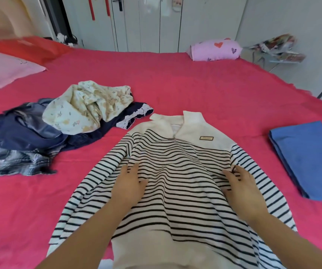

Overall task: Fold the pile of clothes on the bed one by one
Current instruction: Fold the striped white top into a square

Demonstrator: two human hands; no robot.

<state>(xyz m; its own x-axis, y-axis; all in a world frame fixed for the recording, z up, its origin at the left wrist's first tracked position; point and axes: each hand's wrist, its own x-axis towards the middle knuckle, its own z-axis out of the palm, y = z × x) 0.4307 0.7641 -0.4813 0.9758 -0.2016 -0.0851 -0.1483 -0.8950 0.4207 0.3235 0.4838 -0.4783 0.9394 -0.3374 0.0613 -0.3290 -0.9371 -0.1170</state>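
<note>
A: Obs., nearest first. Where is the striped sweater [175,191]?
B: Front up on the red bed [175,78], hem nearest the person, collar farthest. Its long axis runs straight away from the body, between the two arms.
A: Hands?
B: Both flat on the sweater's mid-body, fingers straight, gripping nothing. The left hand [129,183] is near the sweater's edge on the person's left. The right hand [243,193] is near the opposite edge, where the sleeve joins.
A: Sleeves?
B: Each runs along the body outside its hand, toward the hem.
A: Next move, as a judgement?
B: Probably a side fold across that axis; each hand is beside its own sleeve.
A: Beyond the sweater?
B: Left of the collar, the unfolded pile [59,123], just beside it. Right of the sweater, well apart, a folded blue cloth [307,160]. Far past the collar, a pink bundle [214,50].
</note>
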